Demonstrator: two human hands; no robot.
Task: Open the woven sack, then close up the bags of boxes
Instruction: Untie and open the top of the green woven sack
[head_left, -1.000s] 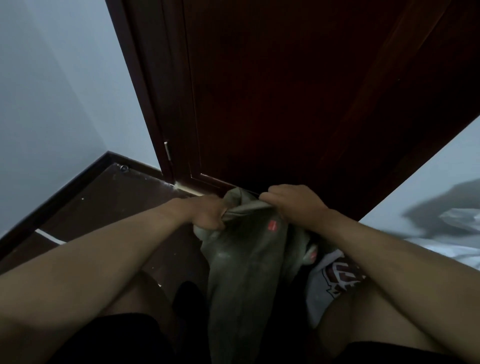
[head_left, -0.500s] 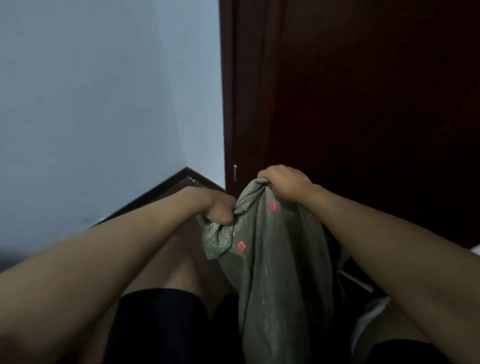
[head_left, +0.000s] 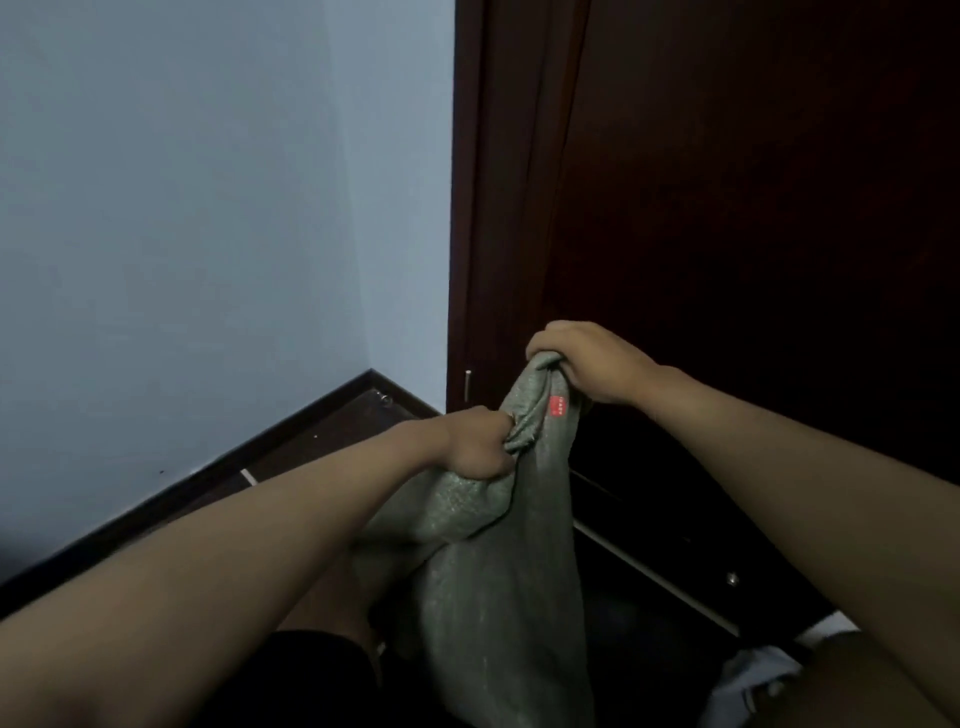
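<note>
You hold the woven sack (head_left: 498, 545) up higher than half a second ago, hanging between your knees in front of the dark door (head_left: 727, 208). Your right hand (head_left: 587, 364) has risen, clenched on the bunched top; your left hand (head_left: 475, 441) grips the mouth just below, still fisted.

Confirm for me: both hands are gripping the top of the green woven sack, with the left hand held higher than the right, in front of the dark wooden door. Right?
Not quite. In the head view the right hand is the higher one; the left hand grips lower. The rest holds: both clutch the bunched top of the green woven sack in front of the dark wooden door.
</note>
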